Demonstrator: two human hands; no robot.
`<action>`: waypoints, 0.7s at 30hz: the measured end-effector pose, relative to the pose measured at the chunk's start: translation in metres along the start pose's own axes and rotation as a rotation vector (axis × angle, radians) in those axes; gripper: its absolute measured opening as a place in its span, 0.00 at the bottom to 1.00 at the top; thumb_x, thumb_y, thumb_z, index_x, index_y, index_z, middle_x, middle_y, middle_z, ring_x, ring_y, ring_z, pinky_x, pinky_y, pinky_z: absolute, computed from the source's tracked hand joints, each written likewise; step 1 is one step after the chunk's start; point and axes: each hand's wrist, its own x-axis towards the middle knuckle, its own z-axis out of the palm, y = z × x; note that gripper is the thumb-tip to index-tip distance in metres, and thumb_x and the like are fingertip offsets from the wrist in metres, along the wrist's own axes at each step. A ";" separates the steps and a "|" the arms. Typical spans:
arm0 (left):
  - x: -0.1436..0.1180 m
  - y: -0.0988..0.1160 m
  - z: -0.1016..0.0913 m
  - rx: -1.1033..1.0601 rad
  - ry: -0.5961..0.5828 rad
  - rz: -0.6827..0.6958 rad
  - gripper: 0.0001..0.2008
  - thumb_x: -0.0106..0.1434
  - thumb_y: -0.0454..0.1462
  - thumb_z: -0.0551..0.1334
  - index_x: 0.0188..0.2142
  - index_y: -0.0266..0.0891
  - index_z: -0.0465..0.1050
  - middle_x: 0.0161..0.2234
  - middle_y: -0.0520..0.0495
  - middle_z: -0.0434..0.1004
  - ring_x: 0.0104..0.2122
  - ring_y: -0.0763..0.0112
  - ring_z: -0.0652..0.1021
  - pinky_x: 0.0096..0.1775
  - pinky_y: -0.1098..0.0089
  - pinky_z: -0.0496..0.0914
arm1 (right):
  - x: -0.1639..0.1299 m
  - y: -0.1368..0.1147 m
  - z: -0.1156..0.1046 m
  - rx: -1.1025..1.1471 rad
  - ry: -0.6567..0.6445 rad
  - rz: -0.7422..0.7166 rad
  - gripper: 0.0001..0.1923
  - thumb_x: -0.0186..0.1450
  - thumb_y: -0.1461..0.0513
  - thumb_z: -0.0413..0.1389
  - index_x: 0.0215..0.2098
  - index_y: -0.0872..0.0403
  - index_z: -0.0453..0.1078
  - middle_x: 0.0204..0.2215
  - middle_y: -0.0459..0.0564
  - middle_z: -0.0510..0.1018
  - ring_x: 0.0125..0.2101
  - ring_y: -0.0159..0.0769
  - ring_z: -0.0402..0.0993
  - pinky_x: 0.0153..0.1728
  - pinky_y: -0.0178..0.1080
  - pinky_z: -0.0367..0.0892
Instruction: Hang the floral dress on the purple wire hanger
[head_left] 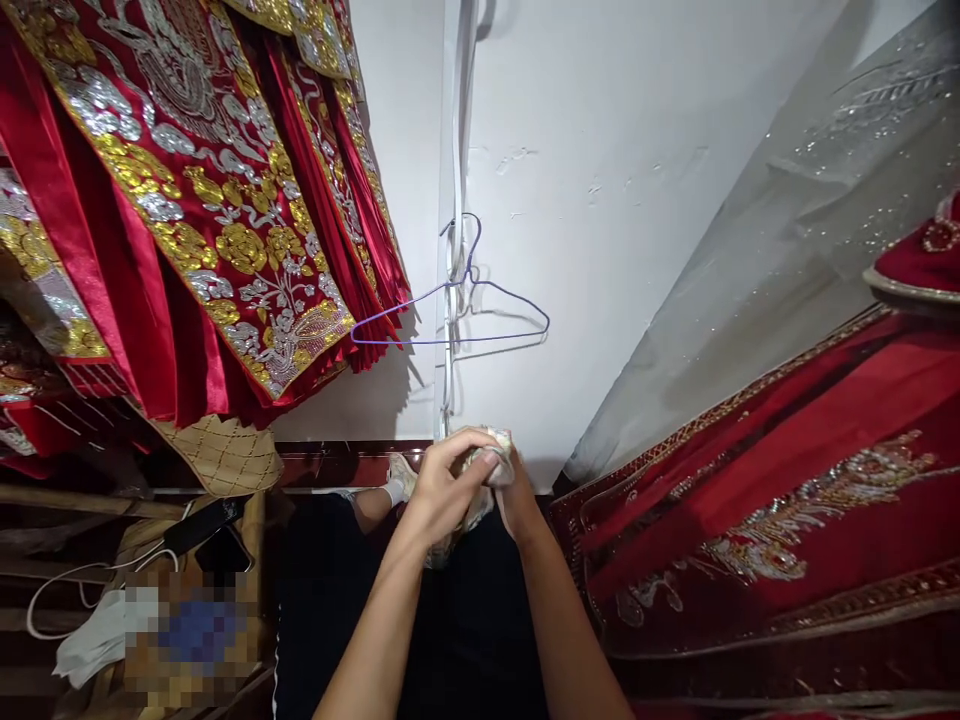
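Both my hands are together low in the middle of the view, closed on a bunched pale cloth (501, 462). My left hand (450, 485) wraps it from the left, with the thumb across its top. My right hand (517, 500) grips it from the right, its fingers mostly hidden behind the cloth. A loose end of the cloth hangs below, between my wrists. Above my hands a thin purple hanger (405, 342) hangs by its hook on a white vertical strip (451, 130) along the wall.
Red garments with gold and silver embroidery (247, 240) hang at the left. Clear plastic (720, 290) and red beaded cloth (750, 500) fill the right, with a red shoe (919, 262) above. A wooden chair (259, 540) at lower left bears a phone (225, 552) and a white cable (45, 600).
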 end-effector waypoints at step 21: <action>0.006 0.006 -0.090 0.372 -0.343 -0.083 0.29 0.66 0.43 0.63 0.65 0.48 0.62 0.47 0.41 0.77 0.46 0.60 0.77 0.50 0.62 0.72 | 0.067 -0.131 -0.010 -0.627 -0.181 -0.624 0.13 0.52 0.69 0.53 0.36 0.52 0.71 0.36 0.48 0.75 0.42 0.40 0.71 0.48 0.42 0.63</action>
